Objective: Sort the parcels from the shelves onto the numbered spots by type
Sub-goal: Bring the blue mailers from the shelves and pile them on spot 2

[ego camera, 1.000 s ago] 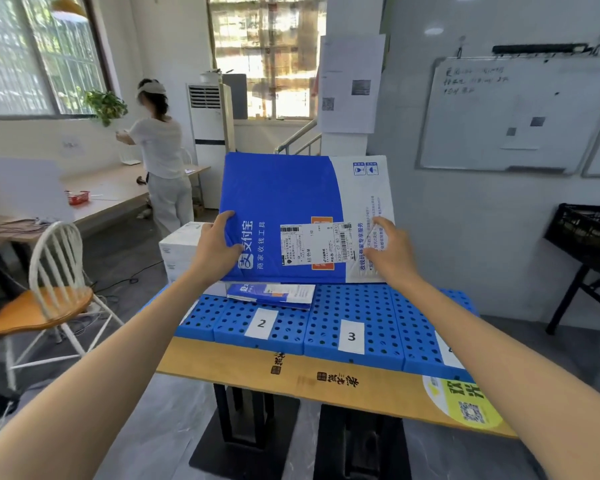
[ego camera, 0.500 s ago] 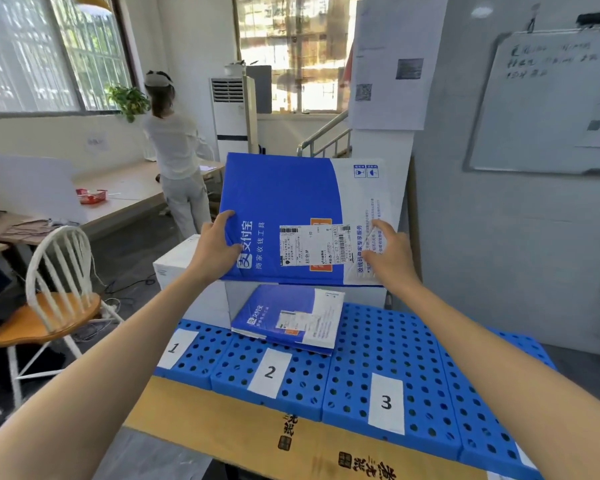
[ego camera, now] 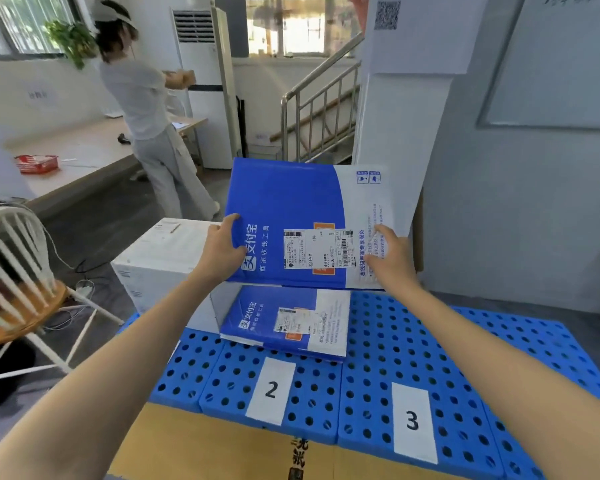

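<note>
I hold a flat blue and white parcel [ego camera: 302, 209] tilted up in the air above the blue perforated mats [ego camera: 409, 344]. My left hand [ego camera: 222, 249] grips its left edge and my right hand [ego camera: 390, 256] grips its lower right part. Below it a second parcel of the same kind [ego camera: 291, 322] lies flat on the mat behind the label 2 [ego camera: 271, 389]. The label 3 [ego camera: 413, 420] marks the mat to the right. A white box [ego camera: 160, 254] stands at the left, behind spot 1.
The mats rest on a yellow-brown table [ego camera: 201, 448]. A white chair [ego camera: 18, 271] stands at the left. A person [ego camera: 146, 109] stands by a long desk [ego camera: 77, 157] at the back left. A white pillar [ego camera: 395, 126] and a grey wall rise behind the mats.
I have come closer to the mats and look further down. The held parcel now hangs lower, nearer the parcel on spot 2. Both hands keep their hold.
</note>
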